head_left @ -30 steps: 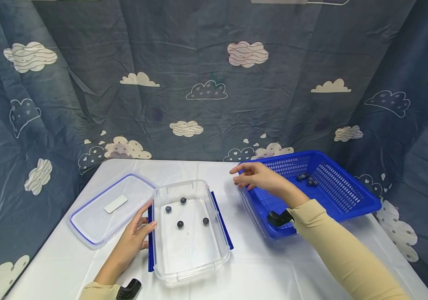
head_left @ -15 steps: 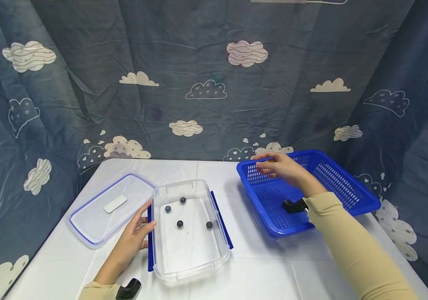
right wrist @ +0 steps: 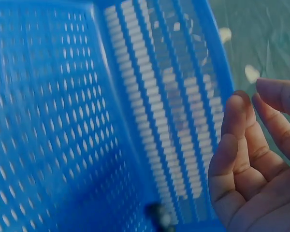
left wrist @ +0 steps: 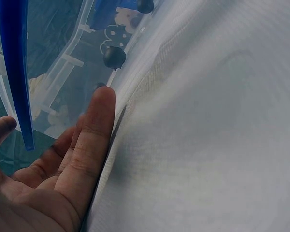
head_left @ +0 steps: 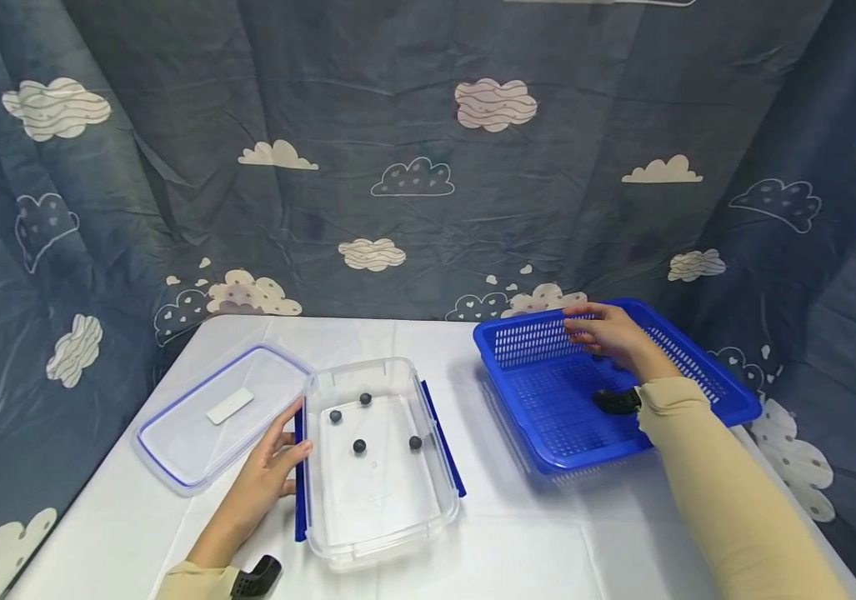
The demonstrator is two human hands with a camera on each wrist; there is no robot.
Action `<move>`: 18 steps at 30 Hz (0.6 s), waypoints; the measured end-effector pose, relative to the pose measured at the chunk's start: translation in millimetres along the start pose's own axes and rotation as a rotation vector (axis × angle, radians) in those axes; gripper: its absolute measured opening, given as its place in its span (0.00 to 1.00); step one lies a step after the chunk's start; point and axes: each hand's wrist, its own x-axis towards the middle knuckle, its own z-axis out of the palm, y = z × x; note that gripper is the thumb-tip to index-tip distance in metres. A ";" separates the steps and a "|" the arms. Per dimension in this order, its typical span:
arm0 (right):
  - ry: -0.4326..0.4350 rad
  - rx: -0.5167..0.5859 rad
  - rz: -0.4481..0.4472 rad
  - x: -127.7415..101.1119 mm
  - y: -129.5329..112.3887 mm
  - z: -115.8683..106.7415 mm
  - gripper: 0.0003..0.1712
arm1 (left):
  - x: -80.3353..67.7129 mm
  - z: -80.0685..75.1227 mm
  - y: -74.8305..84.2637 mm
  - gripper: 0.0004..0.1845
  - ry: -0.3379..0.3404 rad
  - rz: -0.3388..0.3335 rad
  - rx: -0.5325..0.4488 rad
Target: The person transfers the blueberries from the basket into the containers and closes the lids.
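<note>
My left hand (head_left: 266, 467) lies along the left side of a clear plastic food container (head_left: 375, 546). Its fingers are nearly straight beside a blue side clip (left wrist: 14, 63), and the thumb reaches the rim. Several blueberries (head_left: 359, 447) are spread over the container floor; one blueberry (left wrist: 114, 57) shows through the wall in the left wrist view. My right hand (head_left: 615, 337) hovers over the blue plastic basket (head_left: 528, 429), fingers loosely bent and holding nothing. Beneath it, the basket's blueberries (right wrist: 159, 216) are mostly hidden in the head view and blurred in the right wrist view.
A clear lid (head_left: 172, 467) with a blue seal and a white label lies left of the container. Everything stands on a white-covered table (head_left: 428, 342). Behind hangs a dark curtain (head_left: 412, 100) with cloud prints.
My right hand has moved right, from the basket's left rim to over its inside. In the container, the rightmost blueberry has rolled slightly. The left hand stays put.
</note>
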 end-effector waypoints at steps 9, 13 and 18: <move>0.084 0.039 0.102 -4.9 22.6 -23.9 0.33 | 0.4 0.4 2.0 0.38 0.006 0.008 0.013; 0.119 0.071 0.155 -7.9 34.2 -31.0 0.26 | -0.2 0.8 3.2 0.38 0.008 0.013 0.017; 0.122 0.074 0.226 -11.2 49.7 -40.5 0.19 | 0.1 0.9 3.4 0.38 0.009 0.008 0.015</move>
